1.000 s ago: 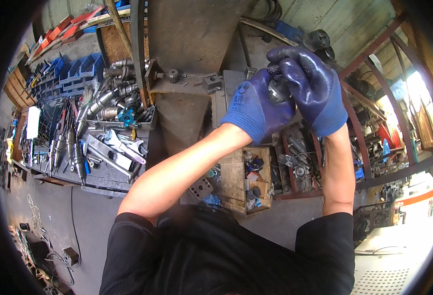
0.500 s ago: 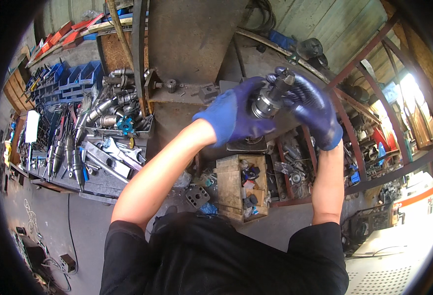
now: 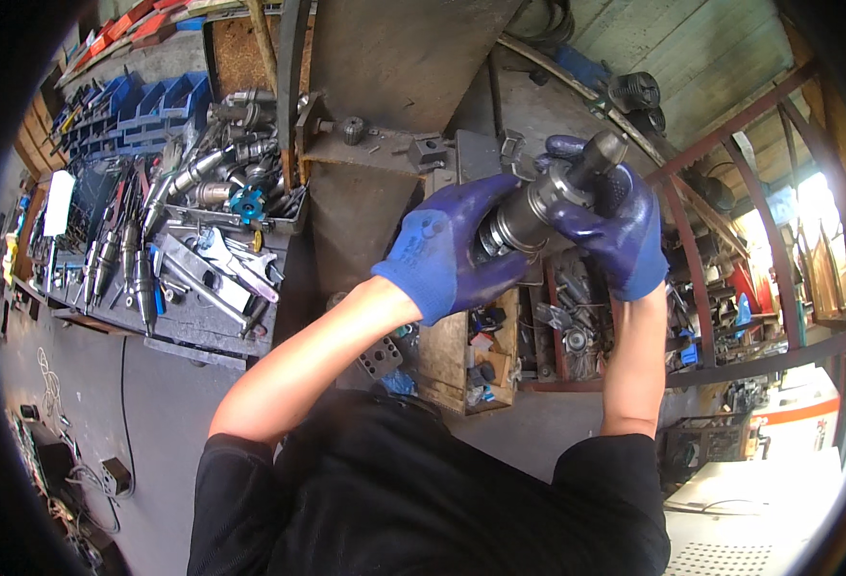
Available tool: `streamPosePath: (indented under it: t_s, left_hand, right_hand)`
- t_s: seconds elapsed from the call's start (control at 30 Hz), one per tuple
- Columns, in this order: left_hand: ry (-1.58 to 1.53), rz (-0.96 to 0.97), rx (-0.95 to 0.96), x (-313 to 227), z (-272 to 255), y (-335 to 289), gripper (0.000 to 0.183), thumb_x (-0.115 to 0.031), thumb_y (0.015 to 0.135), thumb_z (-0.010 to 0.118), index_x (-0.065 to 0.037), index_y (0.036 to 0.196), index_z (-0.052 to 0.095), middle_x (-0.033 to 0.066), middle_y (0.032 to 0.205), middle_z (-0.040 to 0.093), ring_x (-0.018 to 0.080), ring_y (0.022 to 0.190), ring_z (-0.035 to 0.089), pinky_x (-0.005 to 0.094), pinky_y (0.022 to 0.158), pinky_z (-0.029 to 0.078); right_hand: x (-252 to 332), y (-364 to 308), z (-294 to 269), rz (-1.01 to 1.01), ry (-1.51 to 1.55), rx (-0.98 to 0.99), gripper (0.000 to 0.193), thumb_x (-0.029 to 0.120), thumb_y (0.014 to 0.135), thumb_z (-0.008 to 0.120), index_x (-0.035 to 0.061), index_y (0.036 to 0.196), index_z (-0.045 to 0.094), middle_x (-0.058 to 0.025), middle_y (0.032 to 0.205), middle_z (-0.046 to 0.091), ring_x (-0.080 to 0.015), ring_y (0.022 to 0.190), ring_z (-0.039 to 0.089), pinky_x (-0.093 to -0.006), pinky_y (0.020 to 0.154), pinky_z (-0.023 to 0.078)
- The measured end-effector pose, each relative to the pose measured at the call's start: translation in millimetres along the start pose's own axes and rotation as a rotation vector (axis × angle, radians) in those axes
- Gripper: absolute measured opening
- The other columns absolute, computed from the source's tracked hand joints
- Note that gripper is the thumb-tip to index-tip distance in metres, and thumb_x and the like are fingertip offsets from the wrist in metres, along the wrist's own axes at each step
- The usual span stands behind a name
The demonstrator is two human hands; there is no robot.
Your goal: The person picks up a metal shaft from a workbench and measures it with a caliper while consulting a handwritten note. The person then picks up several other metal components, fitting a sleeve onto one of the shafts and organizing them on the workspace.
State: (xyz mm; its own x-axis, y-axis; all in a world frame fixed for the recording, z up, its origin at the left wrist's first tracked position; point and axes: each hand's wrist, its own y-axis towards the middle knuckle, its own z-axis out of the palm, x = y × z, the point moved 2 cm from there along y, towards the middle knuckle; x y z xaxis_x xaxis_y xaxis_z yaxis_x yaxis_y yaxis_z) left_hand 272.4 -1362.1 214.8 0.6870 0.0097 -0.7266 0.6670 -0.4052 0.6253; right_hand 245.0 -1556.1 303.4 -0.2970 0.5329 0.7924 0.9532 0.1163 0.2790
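A dark metal tool holder (image 3: 524, 217) is held up in front of me, tilted, with its narrow nose towards the upper right and its wide ringed end towards the lower left. Blue-and-purple gloves cover both hands. My left hand (image 3: 457, 245) cups the wide end from the left, thumb along the top and fingers underneath. At the nose side, my right hand (image 3: 620, 226) is wrapped round the holder, its fingertips against the collar and neck. Part of the holder's underside is hidden by the gloves.
On the left, a bench (image 3: 202, 331) is crowded with tool holders, wrenches (image 3: 241, 267) and a teal milling cutter (image 3: 247, 204); blue bins (image 3: 159, 106) stand behind. A wooden crate (image 3: 442, 360) of small parts sits below my hands. A rusty metal frame (image 3: 701, 278) rises on the right.
The tool holder has come nearer and tilted over towards the right. My right hand, blurred with spread fingers before, has closed round its collar. The view has shifted slightly.
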Motion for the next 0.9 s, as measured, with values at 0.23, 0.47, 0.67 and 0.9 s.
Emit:
streamPosePath:
  t_s: [0.23, 0.47, 0.67, 0.9]
  left_hand:
    - [-0.003, 0.071, -0.038, 7, 14, 10, 0.073, -0.022, 0.076, 0.083, 0.002, 0.138, 0.052, 0.0269, 0.119, 0.065, 0.0404, 0.108, 0.067, 0.0453, 0.093, 0.054]
    - [-0.001, 0.066, -0.064, 6, 12, 9, 0.069, -0.023, 0.076, 0.082, 0.002, 0.135, 0.055, 0.0247, 0.116, 0.066, 0.0353, 0.103, 0.069, 0.0424, 0.089, 0.056]
    - [0.011, 0.047, -0.038, 7, 12, 9, 0.071, -0.022, 0.077, 0.082, 0.001, 0.137, 0.054, 0.0241, 0.116, 0.067, 0.0342, 0.105, 0.069, 0.0425, 0.091, 0.055]
    - [-0.020, 0.051, -0.015, 8, 13, 7, 0.072, -0.022, 0.077, 0.082, 0.002, 0.138, 0.052, 0.0233, 0.120, 0.066, 0.0322, 0.108, 0.068, 0.0416, 0.093, 0.055]
  right_hand:
    - [5, -6, 5, -0.099, 0.132, -0.015, 0.066, 0.011, 0.079, 0.084, -0.0022, 0.137, 0.055, -0.0153, 0.129, 0.065, -0.0222, 0.117, 0.062, -0.0382, 0.105, 0.049]
    - [9, -4, 10, -0.116, 0.212, -0.043, 0.070, 0.013, 0.076, 0.087, 0.0006, 0.137, 0.056, -0.0102, 0.123, 0.068, -0.0184, 0.111, 0.063, -0.0359, 0.102, 0.050]
    - [5, -1, 15, -0.146, 0.269, -0.121, 0.064, 0.009, 0.078, 0.085, 0.0007, 0.135, 0.059, -0.0097, 0.116, 0.069, -0.0191, 0.107, 0.065, -0.0368, 0.100, 0.052]
    - [1, -7, 11, -0.171, 0.051, -0.084, 0.073, 0.014, 0.079, 0.085, -0.0032, 0.142, 0.050, -0.0155, 0.134, 0.061, -0.0231, 0.121, 0.060, -0.0381, 0.106, 0.047]
